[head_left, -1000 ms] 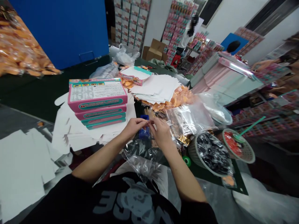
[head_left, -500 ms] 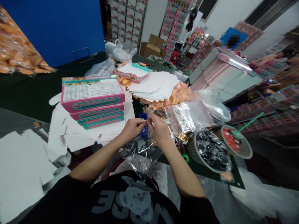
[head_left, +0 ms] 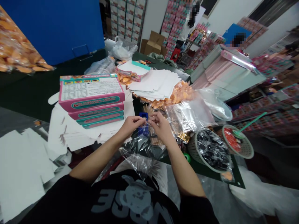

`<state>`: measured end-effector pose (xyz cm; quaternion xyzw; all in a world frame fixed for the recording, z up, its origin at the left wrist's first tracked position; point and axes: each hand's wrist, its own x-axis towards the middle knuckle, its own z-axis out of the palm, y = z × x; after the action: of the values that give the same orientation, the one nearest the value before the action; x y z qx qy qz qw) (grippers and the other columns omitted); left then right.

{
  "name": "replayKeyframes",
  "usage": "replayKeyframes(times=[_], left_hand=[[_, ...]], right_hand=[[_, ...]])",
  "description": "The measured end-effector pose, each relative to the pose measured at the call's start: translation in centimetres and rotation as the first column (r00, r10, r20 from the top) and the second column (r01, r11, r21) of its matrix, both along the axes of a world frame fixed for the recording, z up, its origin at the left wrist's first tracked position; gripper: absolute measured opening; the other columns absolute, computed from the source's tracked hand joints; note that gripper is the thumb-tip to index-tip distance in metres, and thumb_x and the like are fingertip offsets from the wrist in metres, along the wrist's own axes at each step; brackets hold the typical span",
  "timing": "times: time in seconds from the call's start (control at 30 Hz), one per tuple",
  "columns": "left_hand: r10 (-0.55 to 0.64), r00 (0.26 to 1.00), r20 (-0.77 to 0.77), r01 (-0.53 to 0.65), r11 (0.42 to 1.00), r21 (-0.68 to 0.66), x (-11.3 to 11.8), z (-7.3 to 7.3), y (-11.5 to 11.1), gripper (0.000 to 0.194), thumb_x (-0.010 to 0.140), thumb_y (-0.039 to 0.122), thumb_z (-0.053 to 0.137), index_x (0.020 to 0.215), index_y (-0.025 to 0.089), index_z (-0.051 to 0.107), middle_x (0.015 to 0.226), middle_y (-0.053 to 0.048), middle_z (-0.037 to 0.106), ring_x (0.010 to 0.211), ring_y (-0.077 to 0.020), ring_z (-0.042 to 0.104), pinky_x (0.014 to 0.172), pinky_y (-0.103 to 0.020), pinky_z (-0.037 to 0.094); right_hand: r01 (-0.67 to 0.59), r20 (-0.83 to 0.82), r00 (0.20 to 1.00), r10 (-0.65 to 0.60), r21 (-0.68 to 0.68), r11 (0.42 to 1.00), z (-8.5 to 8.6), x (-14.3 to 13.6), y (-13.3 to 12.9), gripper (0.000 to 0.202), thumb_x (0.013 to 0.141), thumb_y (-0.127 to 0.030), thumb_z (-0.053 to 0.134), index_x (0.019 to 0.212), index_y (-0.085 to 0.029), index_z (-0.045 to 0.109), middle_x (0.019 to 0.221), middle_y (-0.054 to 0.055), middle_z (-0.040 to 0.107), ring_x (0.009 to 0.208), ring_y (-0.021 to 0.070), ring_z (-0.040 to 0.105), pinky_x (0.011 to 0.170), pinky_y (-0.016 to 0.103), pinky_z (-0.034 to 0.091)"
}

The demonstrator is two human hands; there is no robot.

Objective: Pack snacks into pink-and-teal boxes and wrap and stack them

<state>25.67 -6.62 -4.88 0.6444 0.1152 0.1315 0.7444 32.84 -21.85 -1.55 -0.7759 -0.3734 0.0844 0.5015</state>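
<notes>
Both hands meet over the near edge of the dark green table. My left hand (head_left: pixel 131 125) is closed in a pinch, fingertips pressed together beside a blue plastic holder (head_left: pixel 143 129). Facing it, my right hand (head_left: pixel 160 127) also pinches with thumb and forefinger. Whatever small thing lies between the fingertips is too tiny to name. Thin brown sticks (head_left: pixel 156 140) lie beneath and behind the right hand. Clear plastic film (head_left: pixel 142 161) hangs over the table edge below the hands.
Stacked pink and teal boxes (head_left: pixel 93 96) stand on white card at left. White sheets (head_left: pixel 156 82) rest on orange bagged pieces (head_left: pixel 183 93). At right are clear bags (head_left: pixel 190 115), a basket of black wrapped pieces (head_left: pixel 192 149) and a basket with red pieces (head_left: pixel 248 152).
The right hand's fingers have lifted and spread slightly, and the fingertips of both hands have shifted a little. The boxes and baskets stay in place.
</notes>
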Motion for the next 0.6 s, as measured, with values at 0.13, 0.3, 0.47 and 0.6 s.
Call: replayKeyframes(times=[0.13, 0.3, 0.47, 0.6], left_hand=[[0.028, 1.000, -0.009, -0.029, 0.996, -0.079, 0.14, -0.06, -0.09, 0.027, 0.065, 0.041, 0.077, 0.073, 0.015, 0.075, 0.066, -0.003, 0.068, 0.059, -0.0120, 0.053, 0.061, -0.026, 0.042], [0.011, 0.999, -0.035, -0.019, 0.976, -0.217, 0.39, -0.27, -0.04, 0.026, 0.059, 0.038, 0.081, 0.069, 0.015, 0.073, 0.063, -0.002, 0.066, 0.059, -0.0115, 0.054, 0.060, -0.025, 0.040], [0.000, 0.999, -0.036, -0.010, 0.962, -0.272, 0.45, -0.24, 0.01, 0.032, 0.059, 0.043, 0.082, 0.061, 0.015, 0.069, 0.059, -0.001, 0.063, 0.055, -0.0088, 0.048, 0.056, -0.023, 0.035], [-0.007, 0.998, -0.065, -0.011, 0.963, -0.270, 0.27, -0.28, 0.14, 0.033, 0.054, 0.043, 0.085, 0.064, 0.014, 0.071, 0.061, -0.002, 0.064, 0.057, -0.0098, 0.050, 0.059, -0.024, 0.038]], right_hand=[[0.010, -0.033, 0.999, -0.010, 0.022, 1.000, 0.02, -0.09, 0.26, 0.013, 0.085, -0.023, 0.057, 0.097, -0.022, 0.051, 0.079, 0.001, 0.068, 0.075, 0.0176, 0.067, 0.072, 0.032, 0.051], [0.020, -0.043, 0.999, -0.020, 0.018, 1.000, -0.10, 0.00, 0.43, 0.013, 0.083, -0.024, 0.057, 0.094, -0.023, 0.050, 0.075, 0.000, 0.066, 0.072, 0.0176, 0.065, 0.069, 0.031, 0.049], [0.021, -0.064, 0.998, -0.019, 0.030, 0.999, -0.09, 0.07, 0.60, 0.012, 0.083, -0.024, 0.057, 0.093, -0.023, 0.050, 0.074, -0.001, 0.067, 0.069, 0.0164, 0.063, 0.069, 0.031, 0.049], [0.021, -0.080, 0.997, -0.018, 0.043, 0.999, -0.28, 0.19, 0.62, 0.013, 0.083, -0.025, 0.057, 0.094, -0.023, 0.050, 0.075, -0.001, 0.067, 0.069, 0.0165, 0.064, 0.070, 0.031, 0.049]])
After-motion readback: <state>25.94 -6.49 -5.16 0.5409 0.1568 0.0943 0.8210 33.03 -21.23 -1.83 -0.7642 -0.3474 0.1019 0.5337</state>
